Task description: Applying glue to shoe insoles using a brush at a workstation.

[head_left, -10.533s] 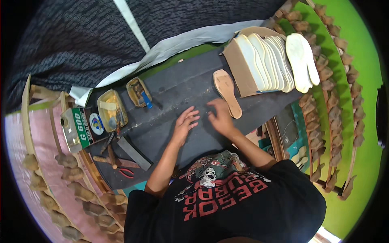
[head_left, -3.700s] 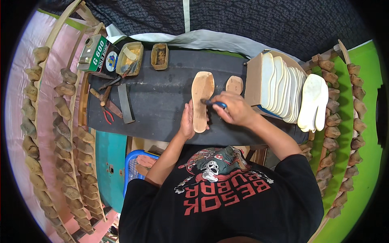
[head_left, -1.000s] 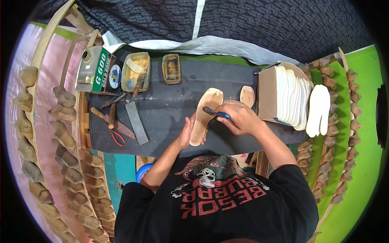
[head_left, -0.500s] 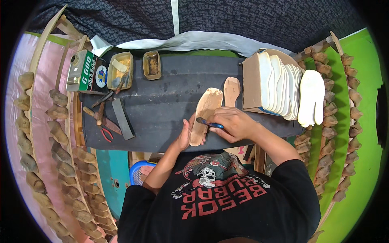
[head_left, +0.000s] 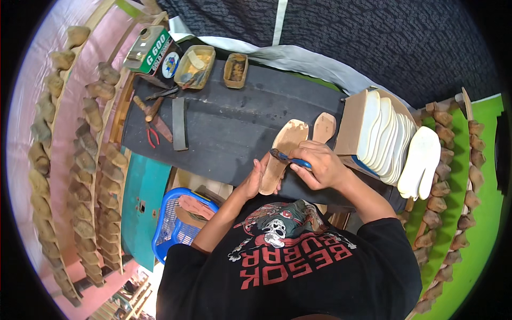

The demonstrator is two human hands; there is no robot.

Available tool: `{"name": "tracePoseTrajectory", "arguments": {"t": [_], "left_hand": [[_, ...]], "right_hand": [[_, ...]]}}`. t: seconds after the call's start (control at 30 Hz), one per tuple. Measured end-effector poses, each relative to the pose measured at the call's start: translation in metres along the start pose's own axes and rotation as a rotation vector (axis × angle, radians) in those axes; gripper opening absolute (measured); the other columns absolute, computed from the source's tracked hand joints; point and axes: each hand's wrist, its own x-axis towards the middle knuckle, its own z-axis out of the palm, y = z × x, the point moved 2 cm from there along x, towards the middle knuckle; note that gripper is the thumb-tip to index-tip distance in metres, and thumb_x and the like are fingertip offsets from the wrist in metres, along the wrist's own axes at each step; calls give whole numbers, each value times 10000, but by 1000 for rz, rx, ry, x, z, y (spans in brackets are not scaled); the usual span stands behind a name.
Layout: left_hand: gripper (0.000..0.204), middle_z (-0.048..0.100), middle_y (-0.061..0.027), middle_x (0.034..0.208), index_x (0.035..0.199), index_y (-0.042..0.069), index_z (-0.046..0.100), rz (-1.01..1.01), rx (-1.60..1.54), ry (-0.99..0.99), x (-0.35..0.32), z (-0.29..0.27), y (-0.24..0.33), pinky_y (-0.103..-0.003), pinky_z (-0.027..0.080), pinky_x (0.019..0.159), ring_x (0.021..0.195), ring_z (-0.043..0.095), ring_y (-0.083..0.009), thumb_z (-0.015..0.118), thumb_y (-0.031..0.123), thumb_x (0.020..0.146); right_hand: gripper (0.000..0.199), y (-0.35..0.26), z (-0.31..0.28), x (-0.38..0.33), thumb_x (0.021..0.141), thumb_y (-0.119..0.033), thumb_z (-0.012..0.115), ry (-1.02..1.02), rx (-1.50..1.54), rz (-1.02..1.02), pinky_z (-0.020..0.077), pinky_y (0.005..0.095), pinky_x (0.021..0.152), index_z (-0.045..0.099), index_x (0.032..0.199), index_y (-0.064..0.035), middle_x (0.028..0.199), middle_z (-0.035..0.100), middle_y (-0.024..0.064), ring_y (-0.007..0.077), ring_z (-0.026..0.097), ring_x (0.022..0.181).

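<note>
My left hand point(head_left: 254, 180) supports a tan insole point(head_left: 290, 137) at its near end, with the thumb along its left edge and fingertips showing past its right edge. My right hand point(head_left: 314, 164) grips a blue-handled tool point(head_left: 300, 161), which looks like a small brush. Its dark head rests on or just over the middle of the insole. At the insole's toe end, the surface looks paler and patchy. A second tan insole point(head_left: 324, 128) lies on the dark table, just beyond my right hand and partly covered by it.
A cardboard box point(head_left: 351, 125) of upright white soles stands at right, beside a loose white pair point(head_left: 420, 162). At far left are a metal can point(head_left: 152, 56), two tubs point(head_left: 198, 53), red-handled pincers point(head_left: 153, 137) and a grey strip point(head_left: 180, 124). Racks of shoe lasts point(head_left: 85, 109) flank the table.
The view has turned, showing more of the blue basket at lower left. My left hand still holds the insole, and the tool head is still near its middle.
</note>
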Motion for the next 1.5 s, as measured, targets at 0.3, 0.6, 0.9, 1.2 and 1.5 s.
{"name": "tracePoseTrajectory", "arguments": {"t": [0.3, 0.6, 0.9, 1.2, 1.5], "left_hand": [[1186, 564, -96, 986, 1638, 152, 113, 23, 4, 3, -2, 16, 19, -303, 586, 600, 724, 644, -162, 221, 963, 780], [1189, 578, -119, 1002, 1630, 148, 124, -2, 71, 8, 6, 14, 18, -325, 599, 592, 725, 659, -185, 238, 964, 774], [1181, 570, -98, 979, 1623, 126, 171, -48, 64, -7, 10, 23, 15, -300, 589, 614, 729, 641, -158, 246, 953, 783], [1203, 571, -118, 1001, 1630, 129, 113, -9, 59, -8, 7, 21, 16, -313, 595, 594, 741, 664, -183, 259, 960, 773], [1192, 566, -98, 994, 1628, 124, 158, 0, -7, 49, -1, 13, 16, -301, 585, 601, 722, 644, -159, 255, 955, 779]], "right_hand": [[179, 42, -31, 13, 924, -133, 649, 218, -132, 146, 535, 434, 797, 617, 1056, -17, 965, 684, 193, 385, 682, 903], [185, 30, -27, -17, 909, -102, 662, 327, -116, 38, 522, 429, 754, 605, 1049, 6, 890, 649, 186, 362, 652, 798], [144, 45, -42, -29, 920, -68, 633, 436, -188, 199, 526, 409, 702, 601, 1034, 13, 872, 653, 180, 356, 665, 772], [120, 42, -48, -11, 925, -67, 625, 450, -115, 294, 506, 388, 674, 593, 1016, 4, 820, 633, 163, 319, 640, 705], [93, 46, -52, -20, 934, -71, 619, 408, -42, 452, 471, 386, 597, 586, 992, -7, 726, 591, 125, 301, 599, 609]]}}
